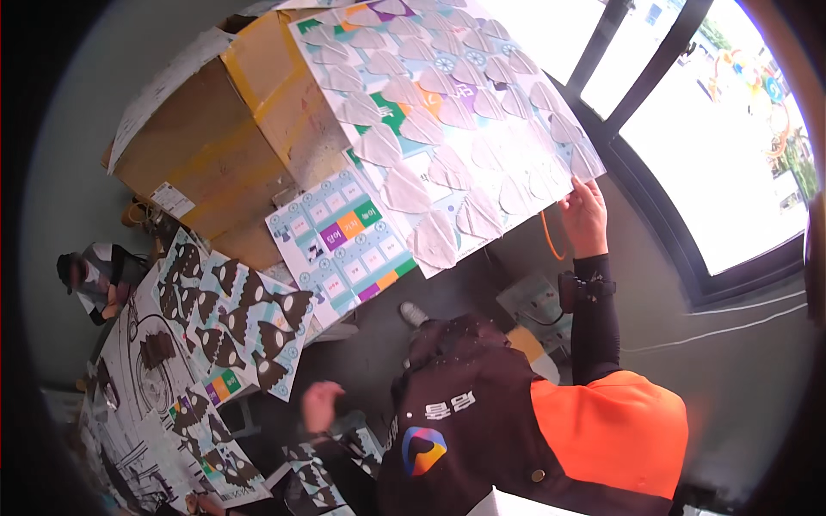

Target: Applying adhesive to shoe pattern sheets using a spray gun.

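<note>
My right hand (pixel 585 211) pinches the near right corner of a large printed sheet (pixel 508 153). Rows of pale grey, heart- or leaf-shaped pieces (pixel 400 187) lie over most of it. Part of another printed sheet (pixel 331 275), with white boxes and coloured blocks, shows at its lower left. My left hand (pixel 321 406) hangs low, left of my dark apron (pixel 473 413). It is near sheets bearing dark brown, bat-like pieces (pixel 271 340). Motion smears its fingers, and nothing can be made out in it.
A big cardboard box (pixel 185 146) with yellow tape stands behind the sheets. At far left sits another person (pixel 99 279); someone's hand (pixel 202 503) shows at the lower left edge. A line-drawn white surface (pixel 142 391) runs down the left. A dark-framed window (pixel 607 129) is at right.
</note>
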Demonstrator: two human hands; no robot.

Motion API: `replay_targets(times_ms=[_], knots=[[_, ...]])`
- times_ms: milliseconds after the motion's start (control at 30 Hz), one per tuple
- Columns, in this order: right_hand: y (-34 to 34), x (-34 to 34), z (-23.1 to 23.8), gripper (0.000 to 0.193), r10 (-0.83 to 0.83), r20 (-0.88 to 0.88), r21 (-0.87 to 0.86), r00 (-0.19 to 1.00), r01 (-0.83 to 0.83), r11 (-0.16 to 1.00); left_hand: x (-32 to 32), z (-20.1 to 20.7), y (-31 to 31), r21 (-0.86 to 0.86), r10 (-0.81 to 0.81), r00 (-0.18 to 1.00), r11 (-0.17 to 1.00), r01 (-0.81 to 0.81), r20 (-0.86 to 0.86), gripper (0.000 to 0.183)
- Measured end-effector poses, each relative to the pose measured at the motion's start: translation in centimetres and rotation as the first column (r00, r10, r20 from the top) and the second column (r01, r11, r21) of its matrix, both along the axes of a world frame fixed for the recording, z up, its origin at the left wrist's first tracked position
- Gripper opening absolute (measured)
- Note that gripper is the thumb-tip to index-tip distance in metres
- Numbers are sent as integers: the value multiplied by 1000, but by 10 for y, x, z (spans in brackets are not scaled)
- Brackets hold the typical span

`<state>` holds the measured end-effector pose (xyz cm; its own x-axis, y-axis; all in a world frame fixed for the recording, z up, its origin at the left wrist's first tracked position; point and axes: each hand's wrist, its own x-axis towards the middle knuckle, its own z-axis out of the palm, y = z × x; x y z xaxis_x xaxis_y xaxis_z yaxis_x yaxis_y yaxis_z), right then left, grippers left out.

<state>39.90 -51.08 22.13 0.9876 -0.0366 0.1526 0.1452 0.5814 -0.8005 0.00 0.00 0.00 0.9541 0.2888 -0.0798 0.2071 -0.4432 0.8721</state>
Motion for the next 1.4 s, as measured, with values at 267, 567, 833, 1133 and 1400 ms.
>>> replay_targets(times_ms=[267,567,833,1133,1400], knots=[[-1,-11,-120,22,65,-146,-86,987,-78,993,116,309,99,570,-37,594,-236,-787,804,22],[32,43,-239,26,166,-449,-66,878,-218,974,219,56,-29,-23,279,960,960,-279,4,31],[27,121,-311,27,231,-580,-74,781,-333,940,322,-72,-160,-807,186,896,388,-445,-404,63],[6,174,-339,25,250,-675,-72,695,-399,914,399,-111,-179,-646,409,801,477,-596,-437,48],[-17,205,-324,36,133,-759,-484,638,-689,540,430,-157,-152,-356,444,681,614,-705,-583,42]])
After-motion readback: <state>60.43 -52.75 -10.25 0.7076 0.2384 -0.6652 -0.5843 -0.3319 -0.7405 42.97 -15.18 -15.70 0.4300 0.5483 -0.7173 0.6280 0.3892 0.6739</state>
